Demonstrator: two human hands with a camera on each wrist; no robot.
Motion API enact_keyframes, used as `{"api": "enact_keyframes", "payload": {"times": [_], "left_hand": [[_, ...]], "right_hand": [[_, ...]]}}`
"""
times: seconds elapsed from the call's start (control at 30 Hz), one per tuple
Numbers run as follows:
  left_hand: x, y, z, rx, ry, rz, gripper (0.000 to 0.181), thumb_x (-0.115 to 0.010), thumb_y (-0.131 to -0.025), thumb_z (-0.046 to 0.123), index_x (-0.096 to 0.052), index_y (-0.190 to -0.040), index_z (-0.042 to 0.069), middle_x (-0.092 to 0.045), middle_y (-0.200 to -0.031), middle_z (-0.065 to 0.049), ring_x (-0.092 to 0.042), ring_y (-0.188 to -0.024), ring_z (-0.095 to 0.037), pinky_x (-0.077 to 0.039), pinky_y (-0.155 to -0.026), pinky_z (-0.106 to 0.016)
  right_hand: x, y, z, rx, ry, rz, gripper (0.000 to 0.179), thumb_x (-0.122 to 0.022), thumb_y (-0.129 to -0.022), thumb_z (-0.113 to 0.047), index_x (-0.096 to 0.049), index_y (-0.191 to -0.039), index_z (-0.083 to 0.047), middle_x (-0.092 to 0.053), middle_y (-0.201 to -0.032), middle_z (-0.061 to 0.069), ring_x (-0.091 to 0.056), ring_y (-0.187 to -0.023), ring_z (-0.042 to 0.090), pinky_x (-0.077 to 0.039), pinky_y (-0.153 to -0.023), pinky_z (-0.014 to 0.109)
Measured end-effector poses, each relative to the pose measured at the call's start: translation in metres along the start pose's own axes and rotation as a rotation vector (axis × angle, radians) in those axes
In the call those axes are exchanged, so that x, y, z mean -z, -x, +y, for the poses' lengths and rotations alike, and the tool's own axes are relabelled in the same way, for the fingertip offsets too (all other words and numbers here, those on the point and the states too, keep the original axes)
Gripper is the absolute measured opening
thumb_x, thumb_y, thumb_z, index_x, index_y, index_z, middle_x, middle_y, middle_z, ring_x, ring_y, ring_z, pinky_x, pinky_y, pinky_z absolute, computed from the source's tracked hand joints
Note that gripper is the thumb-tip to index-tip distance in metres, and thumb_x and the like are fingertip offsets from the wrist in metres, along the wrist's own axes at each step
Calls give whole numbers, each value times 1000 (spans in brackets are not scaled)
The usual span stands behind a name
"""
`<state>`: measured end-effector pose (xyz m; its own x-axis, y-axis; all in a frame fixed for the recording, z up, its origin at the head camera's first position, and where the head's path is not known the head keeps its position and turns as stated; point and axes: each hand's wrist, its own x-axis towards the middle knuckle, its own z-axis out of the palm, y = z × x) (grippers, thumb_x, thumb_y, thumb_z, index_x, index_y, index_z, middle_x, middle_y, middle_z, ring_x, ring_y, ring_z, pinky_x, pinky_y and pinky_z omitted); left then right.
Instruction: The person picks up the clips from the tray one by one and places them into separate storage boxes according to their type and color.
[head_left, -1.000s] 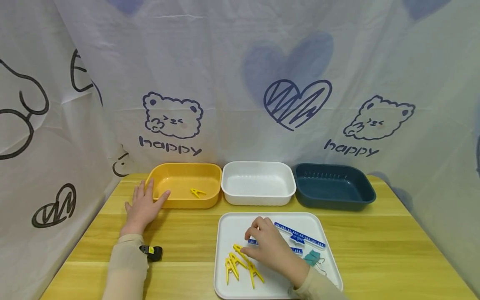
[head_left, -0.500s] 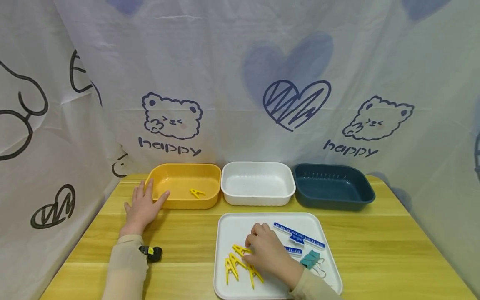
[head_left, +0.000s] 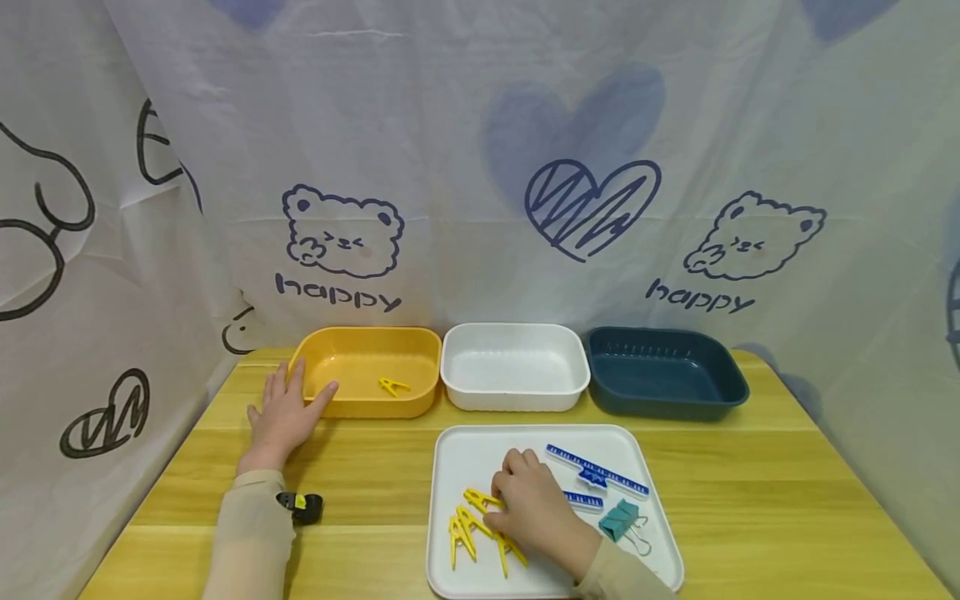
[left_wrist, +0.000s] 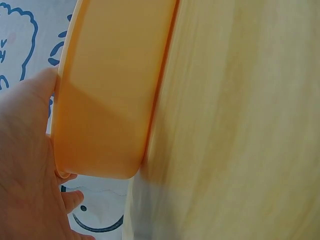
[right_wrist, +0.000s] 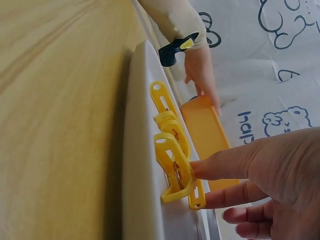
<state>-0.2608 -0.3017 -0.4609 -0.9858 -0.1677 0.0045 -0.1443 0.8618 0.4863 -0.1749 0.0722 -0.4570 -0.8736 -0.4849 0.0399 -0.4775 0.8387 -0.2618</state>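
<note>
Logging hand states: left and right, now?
Left hand: open, touching the yellow-orange rectangular plastic bin.
Right hand: at the yellow plastic A-shaped clips; whether pinching one cannot be told.

From the person's side, a left bin [head_left: 366, 407], a middle bin [head_left: 516, 401] and a right bin [head_left: 663, 407] line the far edge of the table [head_left: 757, 500], before a curtain [head_left: 442, 125]. One peg [head_left: 390, 385] lies in the left bin; the left hand [head_left: 282, 421] touches that bin's left end. A tray [head_left: 472, 454] sits before the middle bin and part of the right. Several pegs [head_left: 472, 521] lie on its left, at the right hand [head_left: 536, 507]; two long clips [head_left: 596, 475] lie on its right, a binder clip [head_left: 619, 519] before them.
</note>
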Motion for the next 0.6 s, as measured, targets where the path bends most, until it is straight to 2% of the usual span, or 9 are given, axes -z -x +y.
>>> {"api": "enact_keyframes", "payload": {"times": [0.6], "left_hand": [[0,1,1,5,-2,-2,98,-29,-92,75,1,-157,10,6,-162,-27,7,-147,-51,0,-102,-83]], "right_hand": [[4,-1,0,-8,17,10,22,-77,-75,-33,-65,-74,-15,-42,-88,-5,-35,-83,13,-32,-69,25]]}}
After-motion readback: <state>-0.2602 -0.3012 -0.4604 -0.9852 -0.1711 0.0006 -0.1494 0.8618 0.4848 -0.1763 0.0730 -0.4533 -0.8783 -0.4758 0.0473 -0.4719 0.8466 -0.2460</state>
